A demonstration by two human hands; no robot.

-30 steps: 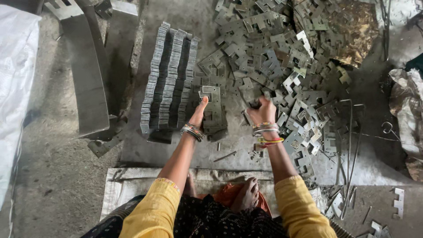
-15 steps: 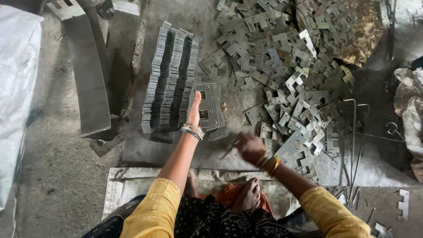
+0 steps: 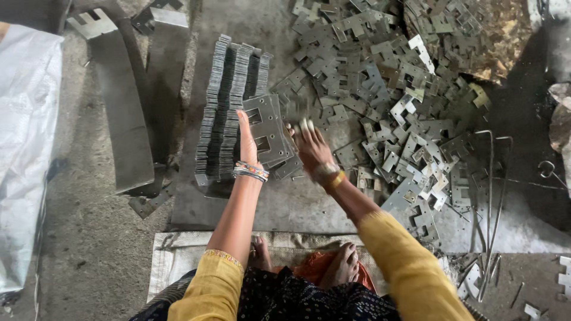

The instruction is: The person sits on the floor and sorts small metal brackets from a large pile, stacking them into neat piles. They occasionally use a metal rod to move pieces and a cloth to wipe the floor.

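Seated on the floor, a worker's flat left hand (image 3: 247, 138) steadies leaning stamped metal plates (image 3: 269, 129) as the open, empty right hand (image 3: 309, 145) nears; sharp edges could cut, or the plates could topple.

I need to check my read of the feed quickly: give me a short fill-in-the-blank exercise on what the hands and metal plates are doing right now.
1. The left hand rests edge-on against a small batch of flat plates beside the neat ____ of plates.
2. The loose heap of plates lies on the person's ____ side.
3. The right hand appears ____ from motion.
4. Both sleeves are ____.

Missing words: stack; right; blurred; yellow
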